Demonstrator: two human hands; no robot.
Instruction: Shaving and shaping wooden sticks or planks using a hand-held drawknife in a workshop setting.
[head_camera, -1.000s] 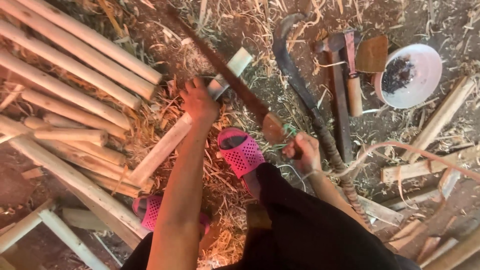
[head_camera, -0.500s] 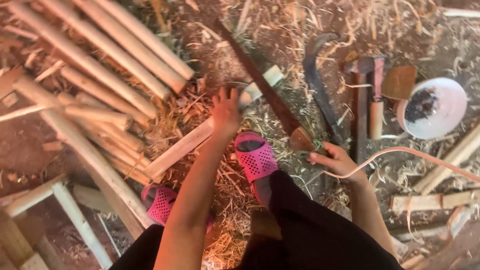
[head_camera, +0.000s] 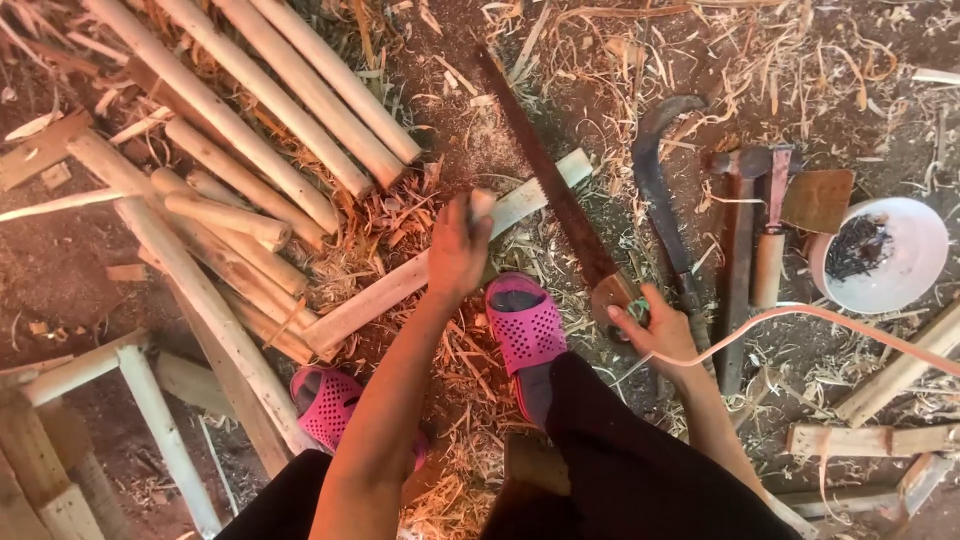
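My left hand is closed on a short pale wooden piece just above a long peeled wooden stick that lies diagonally on the ground. My right hand grips the wooden handle of a rusty handsaw, whose blade runs up and to the left across the stick. My pink slipper is planted beside the stick, close to the saw handle. The other pink slipper is lower left.
Peeled poles are stacked at upper left. A curved billhook, a hammer and a hatchet lie on the right, next to a white bowl holding dark bits. A thin cane strip arcs over my right wrist. Shavings cover the ground.
My left hand has closed and lifted a short piece off the stick. The right hand has moved onto the saw handle. The view has shifted slightly.
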